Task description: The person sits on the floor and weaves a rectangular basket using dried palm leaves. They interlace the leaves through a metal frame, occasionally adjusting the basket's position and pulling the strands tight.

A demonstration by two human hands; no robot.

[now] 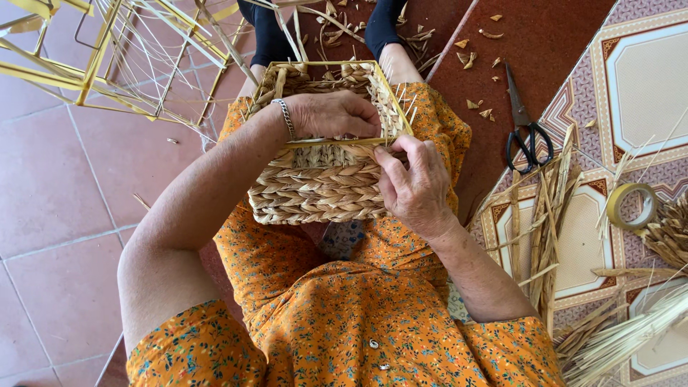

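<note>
On a lap draped in orange floral cloth, a half-woven straw basket (322, 172) rests as the left hand (333, 115), a silver bracelet (285, 118) at its wrist, closes over the yellow frame rim, while the right hand (416, 183) pinches the weave at the same edge; black scissors (527, 132), a tape roll (632, 206) and loose straw (545, 222) lie on the patterned mat nearby

Scissors (527, 129) right of basket (322, 172)
</note>
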